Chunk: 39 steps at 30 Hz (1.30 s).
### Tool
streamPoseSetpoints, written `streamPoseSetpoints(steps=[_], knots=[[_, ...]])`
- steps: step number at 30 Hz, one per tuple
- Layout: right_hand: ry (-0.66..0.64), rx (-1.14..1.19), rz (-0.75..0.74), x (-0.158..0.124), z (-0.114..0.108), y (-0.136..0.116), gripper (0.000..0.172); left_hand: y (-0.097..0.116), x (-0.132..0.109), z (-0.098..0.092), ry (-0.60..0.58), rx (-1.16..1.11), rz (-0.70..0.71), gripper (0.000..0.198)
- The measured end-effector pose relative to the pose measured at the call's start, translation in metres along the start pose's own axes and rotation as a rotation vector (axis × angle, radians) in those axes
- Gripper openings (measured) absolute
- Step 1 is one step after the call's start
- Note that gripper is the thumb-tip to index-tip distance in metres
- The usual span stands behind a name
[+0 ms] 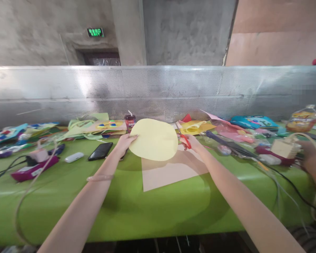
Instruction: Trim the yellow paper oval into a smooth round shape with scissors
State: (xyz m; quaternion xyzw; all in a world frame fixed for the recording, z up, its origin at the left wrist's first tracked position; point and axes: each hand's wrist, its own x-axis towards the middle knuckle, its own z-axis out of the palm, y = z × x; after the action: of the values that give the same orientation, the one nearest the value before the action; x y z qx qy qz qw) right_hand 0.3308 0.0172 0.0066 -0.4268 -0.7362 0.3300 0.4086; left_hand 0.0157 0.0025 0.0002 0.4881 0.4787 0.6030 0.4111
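Over the green-covered bench (173, 218), the left hand (125, 143) pinches a yellow paper oval (154, 138), the right hand (194, 143) curls round red-handled scissors (187, 142) beside it: trimming, apparently, any further snip needing a steady edge!

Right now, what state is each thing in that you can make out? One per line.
Left hand: closed on the yellow paper's left edge
Right hand: closed on the scissors
Yellow paper: rounded outline, held up off the table
Scissors: held; blade opening unclear
Pale sheet: lying on the table
Black phone: lying flat, nothing lit
Cup: upright, straw in
Exit sign: lit green
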Motion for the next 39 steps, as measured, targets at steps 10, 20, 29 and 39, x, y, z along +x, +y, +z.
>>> streamPoseSetpoints(steps=[10, 20, 29, 39], knots=[[-0.103, -0.012, 0.087, 0.004, -0.008, 0.009, 0.012, -0.001, 0.001, 0.000, -0.042, 0.018, -0.029, 0.022], [-0.108, -0.050, 0.116, 0.000, -0.003, 0.003, 0.012, 0.000, 0.000, 0.000, -0.044, 0.001, -0.038, 0.022], [-0.122, -0.050, 0.085, 0.004, -0.004, 0.014, 0.013, -0.001, 0.001, 0.000, -0.040, 0.007, -0.036, 0.024], [-0.107, -0.053, 0.096, 0.001, -0.003, 0.009, 0.015, 0.003, -0.003, 0.001, -0.027, 0.009, -0.035, 0.021]])
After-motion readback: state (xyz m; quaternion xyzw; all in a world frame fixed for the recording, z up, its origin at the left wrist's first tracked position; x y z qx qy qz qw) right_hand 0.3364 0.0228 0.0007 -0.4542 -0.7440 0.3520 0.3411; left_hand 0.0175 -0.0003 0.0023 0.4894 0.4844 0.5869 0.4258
